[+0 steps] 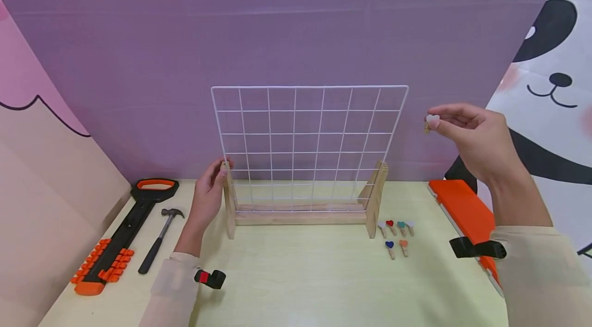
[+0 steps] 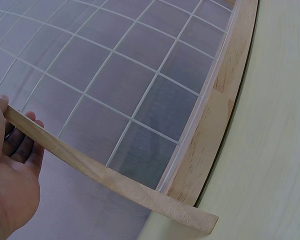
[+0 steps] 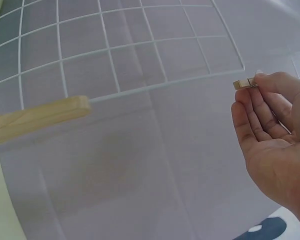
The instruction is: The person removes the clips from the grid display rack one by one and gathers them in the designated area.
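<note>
A white wire grid panel (image 1: 306,134) stands upright in a wooden stand (image 1: 300,217) in the middle of the table. My left hand (image 1: 209,196) grips the top of the stand's left upright; in the left wrist view the thumb and fingers lie around that wooden post (image 2: 97,172). Off to the right of the panel, my right hand (image 1: 481,137) is raised and pinches a small wooden clothespin (image 3: 244,84) with a white heart (image 1: 432,118) between thumb and fingers. The clothespin is apart from the grid. More heart clothespins (image 1: 390,246) lie on the table by the stand's right foot.
On the left lie a black and orange tool (image 1: 125,234) with orange pieces along its sides and a claw hammer (image 1: 159,242). An orange flat case (image 1: 462,214) lies at the right edge, beside the right forearm. A purple backdrop (image 1: 296,34) hangs behind the grid.
</note>
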The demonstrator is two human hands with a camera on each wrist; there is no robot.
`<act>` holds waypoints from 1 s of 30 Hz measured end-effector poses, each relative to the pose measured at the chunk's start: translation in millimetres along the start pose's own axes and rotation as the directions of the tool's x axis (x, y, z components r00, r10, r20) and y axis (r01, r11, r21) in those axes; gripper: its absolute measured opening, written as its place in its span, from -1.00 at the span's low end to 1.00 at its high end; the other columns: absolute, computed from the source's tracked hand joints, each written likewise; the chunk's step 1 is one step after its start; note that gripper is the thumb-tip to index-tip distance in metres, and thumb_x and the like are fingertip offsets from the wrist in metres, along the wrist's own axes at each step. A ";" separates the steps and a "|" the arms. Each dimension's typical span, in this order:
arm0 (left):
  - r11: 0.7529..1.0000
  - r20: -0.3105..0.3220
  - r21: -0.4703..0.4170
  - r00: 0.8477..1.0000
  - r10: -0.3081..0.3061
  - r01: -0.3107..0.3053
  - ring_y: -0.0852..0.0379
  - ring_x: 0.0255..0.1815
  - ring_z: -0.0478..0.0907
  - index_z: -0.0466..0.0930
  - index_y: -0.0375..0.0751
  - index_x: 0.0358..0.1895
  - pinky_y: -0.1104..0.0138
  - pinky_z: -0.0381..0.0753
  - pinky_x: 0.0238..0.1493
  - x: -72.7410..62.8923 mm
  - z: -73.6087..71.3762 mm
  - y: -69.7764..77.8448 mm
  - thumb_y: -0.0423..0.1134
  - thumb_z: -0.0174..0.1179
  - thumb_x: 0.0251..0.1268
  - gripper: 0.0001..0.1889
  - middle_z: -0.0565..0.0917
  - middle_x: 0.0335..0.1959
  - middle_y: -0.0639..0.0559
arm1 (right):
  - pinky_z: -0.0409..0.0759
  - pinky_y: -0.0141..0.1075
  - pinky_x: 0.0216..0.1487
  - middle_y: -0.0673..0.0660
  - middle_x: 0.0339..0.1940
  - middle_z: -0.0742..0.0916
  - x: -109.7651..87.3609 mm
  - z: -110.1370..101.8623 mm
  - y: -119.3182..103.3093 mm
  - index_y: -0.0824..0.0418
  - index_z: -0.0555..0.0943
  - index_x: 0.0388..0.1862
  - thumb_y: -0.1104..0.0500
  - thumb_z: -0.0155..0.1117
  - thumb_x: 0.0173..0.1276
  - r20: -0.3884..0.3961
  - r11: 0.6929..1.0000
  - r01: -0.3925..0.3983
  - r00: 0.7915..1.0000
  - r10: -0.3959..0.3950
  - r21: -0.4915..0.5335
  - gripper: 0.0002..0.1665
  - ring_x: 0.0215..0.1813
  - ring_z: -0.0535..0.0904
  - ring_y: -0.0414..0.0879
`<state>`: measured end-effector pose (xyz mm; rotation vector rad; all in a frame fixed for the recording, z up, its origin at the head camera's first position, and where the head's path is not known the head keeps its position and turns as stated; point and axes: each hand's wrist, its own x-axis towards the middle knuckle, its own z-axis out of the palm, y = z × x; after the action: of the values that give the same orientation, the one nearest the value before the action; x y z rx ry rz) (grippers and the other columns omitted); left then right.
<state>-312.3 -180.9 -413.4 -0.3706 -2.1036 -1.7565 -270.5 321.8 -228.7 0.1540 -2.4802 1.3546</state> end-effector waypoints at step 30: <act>1.000 -0.003 -0.021 1.000 0.012 -0.012 0.19 0.32 0.47 0.38 -0.32 0.46 0.67 0.42 0.25 0.5 0.1 -3.6 -0.11 -0.02 0.68 -0.52 0.55 0.34 -0.32 | 0.59 -0.63 -0.01 -0.21 -0.17 0.81 -64.2 29.5 127.2 0.26 0.63 0.23 0.13 0.33 0.51 0.138 0.985 -0.051 0.990 0.028 0.164 -0.60 -0.10 0.69 -0.33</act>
<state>-314.4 -181.5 -416.3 -0.3860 -2.0780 -1.7726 -246.7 363.3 -366.1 0.2427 -2.4875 1.6192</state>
